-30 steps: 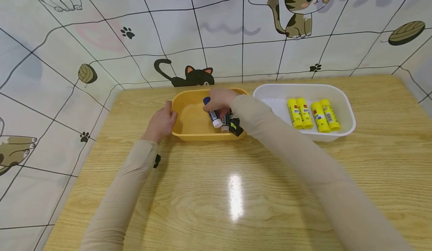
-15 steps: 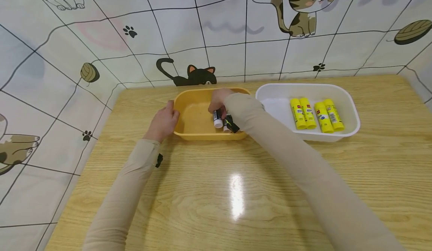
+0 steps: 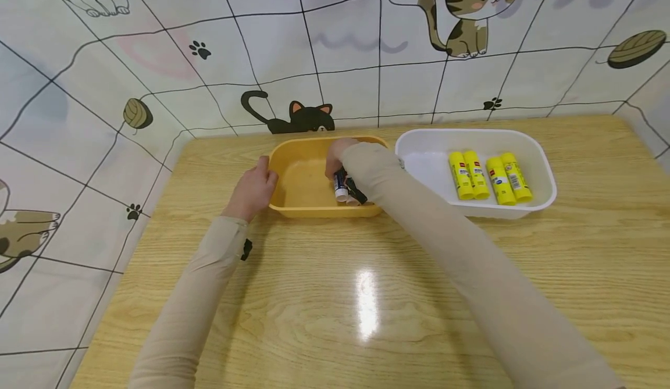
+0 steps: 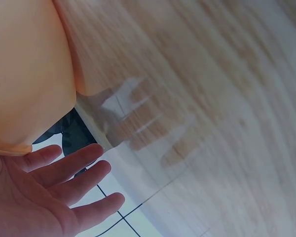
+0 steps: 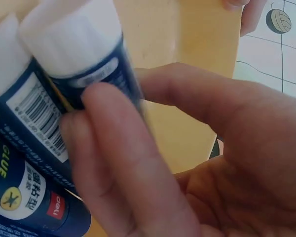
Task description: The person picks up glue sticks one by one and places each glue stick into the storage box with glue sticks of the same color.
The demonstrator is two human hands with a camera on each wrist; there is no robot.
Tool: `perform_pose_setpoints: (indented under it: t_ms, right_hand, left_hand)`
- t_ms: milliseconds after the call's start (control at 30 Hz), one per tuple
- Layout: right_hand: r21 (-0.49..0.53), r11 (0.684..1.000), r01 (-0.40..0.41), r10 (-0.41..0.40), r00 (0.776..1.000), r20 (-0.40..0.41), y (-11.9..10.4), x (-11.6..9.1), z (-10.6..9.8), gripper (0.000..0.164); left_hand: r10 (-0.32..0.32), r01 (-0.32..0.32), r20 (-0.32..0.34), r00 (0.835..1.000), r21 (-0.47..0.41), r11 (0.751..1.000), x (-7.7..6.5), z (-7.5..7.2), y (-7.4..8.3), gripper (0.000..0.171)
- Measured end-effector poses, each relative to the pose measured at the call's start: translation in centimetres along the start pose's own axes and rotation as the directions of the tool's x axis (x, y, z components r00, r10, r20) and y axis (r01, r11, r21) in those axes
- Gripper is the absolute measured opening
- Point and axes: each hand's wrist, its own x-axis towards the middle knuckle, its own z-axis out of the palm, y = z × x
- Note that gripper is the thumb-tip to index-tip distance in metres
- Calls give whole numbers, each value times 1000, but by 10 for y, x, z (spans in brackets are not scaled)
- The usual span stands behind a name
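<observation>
My left hand (image 3: 252, 191) holds the left end of the orange basin (image 3: 293, 210), thumb over its rim. In the left wrist view, the left fingers (image 4: 84, 180) stretch out loosely below the basin's outer wall. My right hand (image 3: 337, 157) reaches down inside the basin. It grips a dark blue glue stick (image 5: 96, 61) with a white end, thumb on one side and fingers on the other. Against this stick lies another blue glue stick (image 5: 39, 108), its barcode showing. A further blue stick (image 5: 32, 195) labelled "glue stick" lies beside them. The right sleeve hides the basin's right part in the head view.
A white basin (image 3: 546, 194) stands to the right, close to the orange one. Several yellow glue sticks (image 3: 499, 181) lie in it. Both basins are on a wooden table (image 3: 314, 296), before a wall (image 3: 350, 98) with cat drawings.
My right hand has lowered the held blue glue stick beside the others in the orange basin, shifting slightly right. My left hand stays on the rim.
</observation>
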Motion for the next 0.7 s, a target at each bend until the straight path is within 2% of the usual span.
perform_pose_setpoints:
  t_ms: [67, 100, 233, 367, 567, 700]
  right_hand:
    - [-37, 999, 32, -31, 999, 18, 1, 5, 0, 12]
    - [-161, 984, 71, -70, 997, 14, -1, 10, -2, 11]
    - [-231, 966, 117, -110, 993, 43, 0, 22, -2, 14]
    - [-213, 966, 147, -143, 989, 32, 2, 22, 1, 10]
    - [-191, 960, 204, -212, 977, -22, 7, 17, 7, 28]
    - [-219, 948, 229, -245, 968, -47, 9, 12, 9, 36]
  left_hand:
    - [-3, 3, 4, 1000, -1, 1000, 0, 0, 0, 35]
    - [-4, 4, 5, 1000, -1, 1000, 0, 0, -1, 35]
    - [-7, 7, 9, 1000, -2, 1000, 1, 0, -2, 36]
    - [-7, 7, 10, 1000, -5, 1000, 0, 0, -2, 36]
    - [3, -3, 0, 1000, 4, 1000, -1, -1, -5, 35]
    - [1, -1, -3, 1000, 9, 1000, -1, -1, -7, 35]
